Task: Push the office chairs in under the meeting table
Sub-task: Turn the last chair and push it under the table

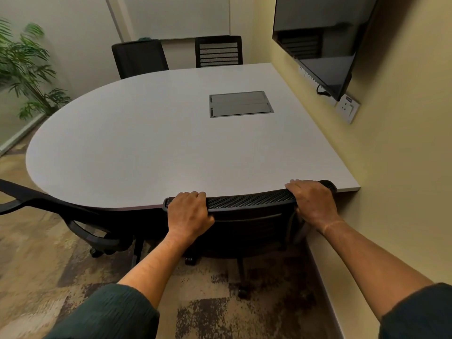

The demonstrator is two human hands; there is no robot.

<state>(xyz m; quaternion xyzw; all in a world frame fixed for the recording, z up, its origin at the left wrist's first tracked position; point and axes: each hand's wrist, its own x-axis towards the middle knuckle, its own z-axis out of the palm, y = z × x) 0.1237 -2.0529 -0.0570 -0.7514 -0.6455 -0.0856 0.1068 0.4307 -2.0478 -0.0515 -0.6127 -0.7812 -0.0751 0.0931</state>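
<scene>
Seen from above, two bare hands grasp the mesh top rail of a black chair (247, 204) standing at the near edge of a pale grey table (137, 143), close to its near right corner by the wall. The left hand (189, 214) curls its fingers over the rail's left end; the right hand (313, 200) curls over its right end. The chair's back touches the table edge, its seat hidden below. A second chair (73, 214) sits angled at the near left curve. Two more chairs (139, 57) stand at the far edge. A grey cable hatch (241, 104) is set in the tabletop. A dark screen (322, 33) and a socket (347, 107) hang on the right wall; a blue label there is too small to read. A plant (27, 67) stands far left
</scene>
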